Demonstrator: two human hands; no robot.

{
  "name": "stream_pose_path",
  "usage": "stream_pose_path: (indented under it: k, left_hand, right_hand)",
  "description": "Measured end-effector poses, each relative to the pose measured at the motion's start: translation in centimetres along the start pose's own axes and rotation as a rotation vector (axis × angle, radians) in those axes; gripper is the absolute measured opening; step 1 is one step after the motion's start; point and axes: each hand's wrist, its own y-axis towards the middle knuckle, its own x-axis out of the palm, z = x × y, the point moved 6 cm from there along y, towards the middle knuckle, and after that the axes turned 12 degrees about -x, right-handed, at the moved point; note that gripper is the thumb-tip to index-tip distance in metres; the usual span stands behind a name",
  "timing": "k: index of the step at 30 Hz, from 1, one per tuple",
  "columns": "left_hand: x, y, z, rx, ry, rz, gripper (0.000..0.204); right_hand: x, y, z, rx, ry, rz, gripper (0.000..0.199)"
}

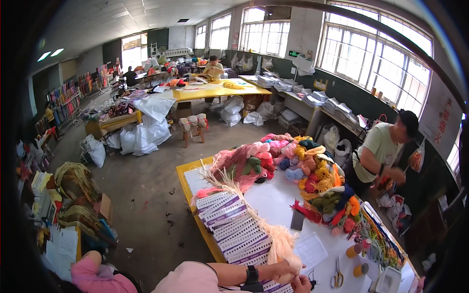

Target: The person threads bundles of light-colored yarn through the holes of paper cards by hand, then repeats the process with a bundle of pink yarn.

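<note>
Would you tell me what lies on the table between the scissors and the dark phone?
In the head view, a white paper sheet lies between the scissors and the phone.

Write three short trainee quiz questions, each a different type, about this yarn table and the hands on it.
1. True or false: the left hand grips the pale peach yarn bundle.
2. What lies right of the hands on the white table? A) scissors B) hammer C) ruler
3. Fill in: the sample cards lie in overlapping ____.

Key: 1 true. 2 A, the scissors. 3 rows. The right hand is mostly hidden by the left.
</note>
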Motion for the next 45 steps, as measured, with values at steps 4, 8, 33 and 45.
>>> stream_pose_path:
  k: [4,8,33,45]
  left_hand:
    - [0.5,-0.3,1.2,0.018,0.033,0.028,0.055]
    - [0.3,0.3,1.3,0.007,0.022,0.027,0.053]
    - [0.1,-1.3,0.1,0.060,0.172,0.046,0.052]
    - [1.7,-0.5,4.1,0.067,0.097,0.105,0.052]
  right_hand:
    - [0.1,0.8,-0.1,0.016,0.057,0.017,0.021]
    - [0.6,0.8,-1.3,-0.030,0.093,0.060,0.021]
    - [0.3,-0.2,-1.1,-0.078,0.098,0.130,0.017]
    - [0.1,2.3,0.2,0.013,0.356,0.220,0.017]
